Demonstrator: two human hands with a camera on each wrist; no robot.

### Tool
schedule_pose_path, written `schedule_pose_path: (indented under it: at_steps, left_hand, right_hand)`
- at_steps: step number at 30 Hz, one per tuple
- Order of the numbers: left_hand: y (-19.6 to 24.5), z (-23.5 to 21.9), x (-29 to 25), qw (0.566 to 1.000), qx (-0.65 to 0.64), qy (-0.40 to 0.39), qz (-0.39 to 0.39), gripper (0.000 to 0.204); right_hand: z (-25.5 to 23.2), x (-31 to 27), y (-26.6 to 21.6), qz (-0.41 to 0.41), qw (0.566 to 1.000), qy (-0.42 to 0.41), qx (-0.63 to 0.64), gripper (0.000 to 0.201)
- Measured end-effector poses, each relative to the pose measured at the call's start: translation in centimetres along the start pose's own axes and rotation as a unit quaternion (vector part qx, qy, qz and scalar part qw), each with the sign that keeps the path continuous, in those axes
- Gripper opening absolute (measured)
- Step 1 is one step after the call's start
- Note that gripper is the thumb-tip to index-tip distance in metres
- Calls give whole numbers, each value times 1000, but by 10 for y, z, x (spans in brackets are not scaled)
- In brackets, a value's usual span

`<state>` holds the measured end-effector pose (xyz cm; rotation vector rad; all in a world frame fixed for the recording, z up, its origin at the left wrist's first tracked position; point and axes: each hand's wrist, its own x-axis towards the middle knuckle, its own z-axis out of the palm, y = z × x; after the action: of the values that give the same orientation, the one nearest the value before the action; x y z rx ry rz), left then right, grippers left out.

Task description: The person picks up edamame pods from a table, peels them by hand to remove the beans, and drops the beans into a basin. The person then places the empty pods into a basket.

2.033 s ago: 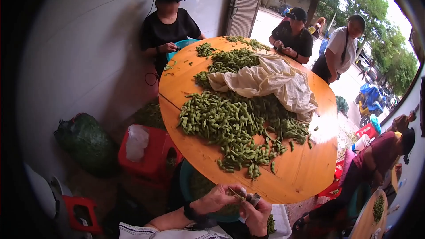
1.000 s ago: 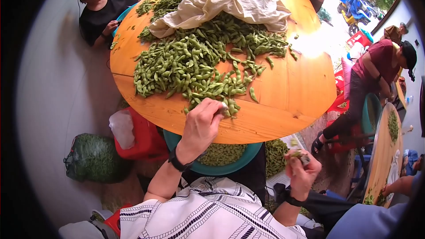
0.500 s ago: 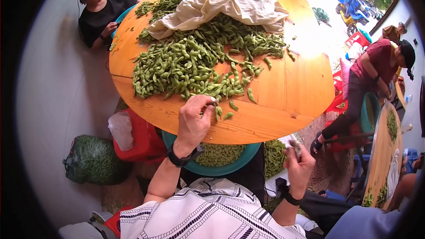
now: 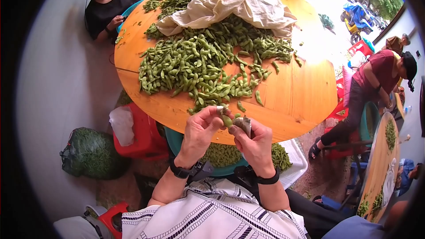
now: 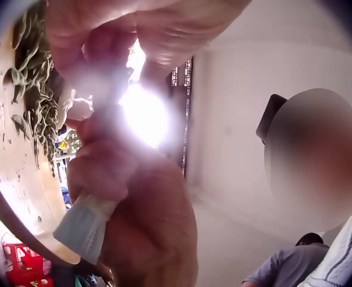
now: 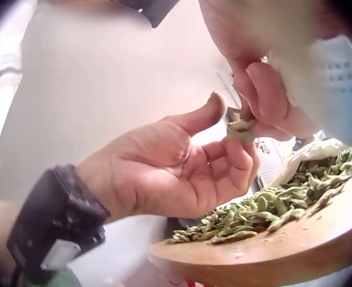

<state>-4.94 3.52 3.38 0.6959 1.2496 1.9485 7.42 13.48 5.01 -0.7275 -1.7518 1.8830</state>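
Note:
Both hands meet over the near edge of the round wooden table (image 4: pixel 305 102). A green soybean pod (image 4: pixel 227 121) sits between their fingertips. My left hand (image 4: pixel 199 135) holds it at its curled fingers; in the right wrist view its thumb (image 6: pixel 209 112) stands raised off the pod (image 6: pixel 240 133). My right hand (image 4: pixel 256 146) pinches the pod's other side. A greyish-blue wrap (image 4: pixel 243 125) covers one right finger, and a pale wrap (image 4: pixel 221 109) is on a left fingertip. A large heap of pods (image 4: pixel 190 64) lies just beyond the hands. In the left wrist view, glare and fingers hide the pod.
A cream cloth (image 4: pixel 234 6) covers the heap's far part. Below the table edge are a teal basin (image 4: pixel 175 139) of shelled beans and a white basket (image 4: pixel 297 161) of pods. A red stool (image 4: pixel 144 135) and a filled green bag (image 4: pixel 93 155) stand left. Other people sit around.
My left hand has come back from the heap's near edge with a pod. The right hand has moved left and up from beside the table to meet it.

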Motion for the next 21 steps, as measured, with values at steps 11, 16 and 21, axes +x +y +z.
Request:
schedule_pose_path:
  at_steps: [11, 16, 21]
  left_hand:
    - [-10, 0, -7, 995, 45, 36, -77, 21]
    - [-3, 2, -12, 972, 222, 67, 34, 20]
    - [1, 0, -16, 943, 308, 71, 107, 19]
  right_hand:
    - [-7, -23, -7, -136, 975, 65, -164, 16]
    - [-17, -26, -17, -94, 982, -123, -107, 33]
    - [-12, -23, -4, -129, 974, -129, -132, 34]
